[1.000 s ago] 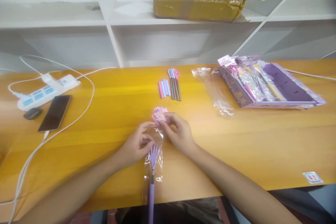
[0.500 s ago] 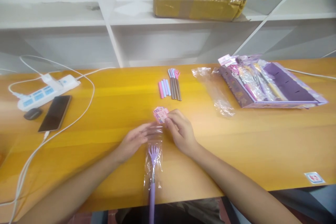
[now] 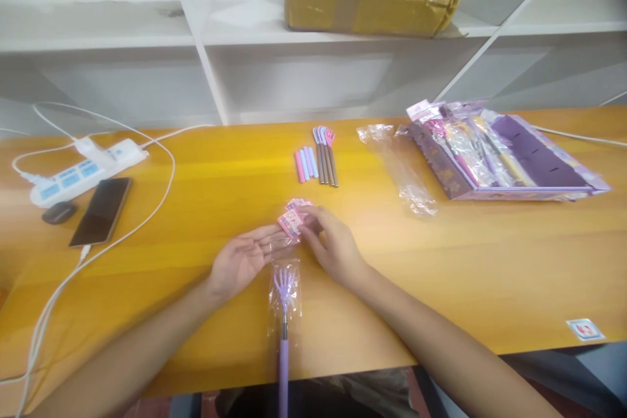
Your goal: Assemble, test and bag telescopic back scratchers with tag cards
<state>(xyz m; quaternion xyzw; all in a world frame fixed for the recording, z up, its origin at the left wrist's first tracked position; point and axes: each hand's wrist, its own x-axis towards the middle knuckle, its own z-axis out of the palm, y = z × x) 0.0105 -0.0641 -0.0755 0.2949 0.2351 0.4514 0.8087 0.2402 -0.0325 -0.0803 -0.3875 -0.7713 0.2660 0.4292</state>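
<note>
Between thumb and fingers, my right hand point(image 3: 336, 241) pinches a small pink printed card point(image 3: 291, 222). Another pink card point(image 3: 298, 203) shows just behind it. My left hand point(image 3: 245, 258) is palm up with fingers stretched out, their tips at the card's lower left edge. Below the hands a purple back scratcher point(image 3: 283, 353) lies with its claw end inside a clear plastic bag point(image 3: 292, 320); its handle sticks out over the table's front edge. Farther back lie several back scratcher heads with metal rods point(image 3: 326, 160) and several pink, lilac and blue handles point(image 3: 306, 164).
A purple display box point(image 3: 533, 192) with bagged back scratchers stands at right. Beside it lies an empty plastic bag point(image 3: 399, 173). A power strip point(image 3: 88, 173), a phone point(image 3: 101, 212) and white cables are at left. A taped carton point(image 3: 386, 0) sits on the shelf; a sticker point(image 3: 585, 330) lies front right.
My right hand has brought the card slightly left and down, tilting it. My left hand has turned palm up beneath the card's edge. The bagged back scratcher stays in place.
</note>
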